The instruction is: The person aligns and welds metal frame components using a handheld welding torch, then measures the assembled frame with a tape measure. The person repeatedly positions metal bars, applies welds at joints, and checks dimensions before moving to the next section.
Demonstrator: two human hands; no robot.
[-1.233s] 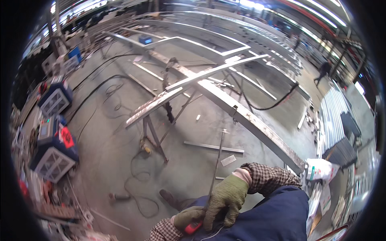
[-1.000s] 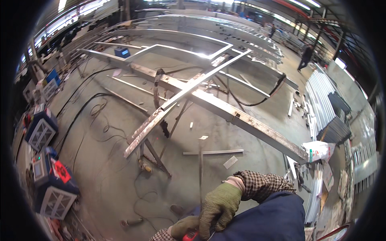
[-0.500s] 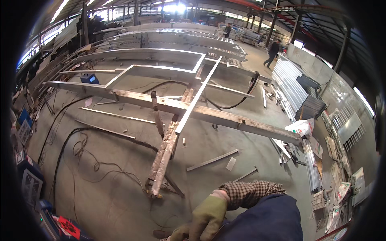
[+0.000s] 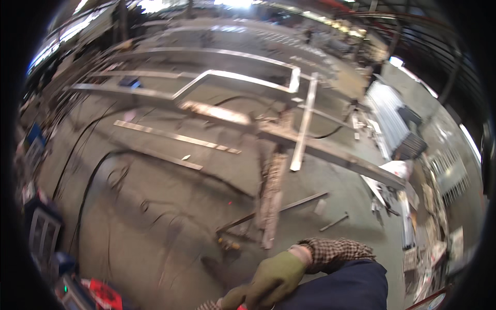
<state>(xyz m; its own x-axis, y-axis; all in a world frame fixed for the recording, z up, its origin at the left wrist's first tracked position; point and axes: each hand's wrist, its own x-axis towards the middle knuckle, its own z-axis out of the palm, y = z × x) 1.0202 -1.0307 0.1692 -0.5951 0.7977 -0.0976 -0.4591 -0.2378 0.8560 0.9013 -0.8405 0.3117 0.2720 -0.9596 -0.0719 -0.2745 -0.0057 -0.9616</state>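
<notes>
My right hand (image 4: 276, 276) wears an olive-green work glove, below a brown checked cuff and a dark blue sleeve. Its fingers curl downward and look closed, but whatever they hold is hidden. Against it, at the lower edge, lies my left hand (image 4: 233, 298) in a similar glove. The left fingers are covered by the right hand and cut off by the picture's edge. A tiny red piece (image 4: 242, 307) shows between the hands, too little to name. Ahead of the hands stands a rough, crusted metal support bar (image 4: 271, 206), apart from both.
A long metal beam (image 4: 341, 161) crosses the workspace, with a bent metal frame (image 4: 248, 81) and a pale bar (image 4: 306, 124) on it. Black cable (image 4: 85, 191) curves over the floor. A boxy machine (image 4: 44, 222) stands left; corrugated sheets (image 4: 385, 113) lie right.
The view has swung, so the metalwork sits further right and is blurred. Both hands stay together and appear slightly further right. A dark rod that leaned on the beam no longer shows.
</notes>
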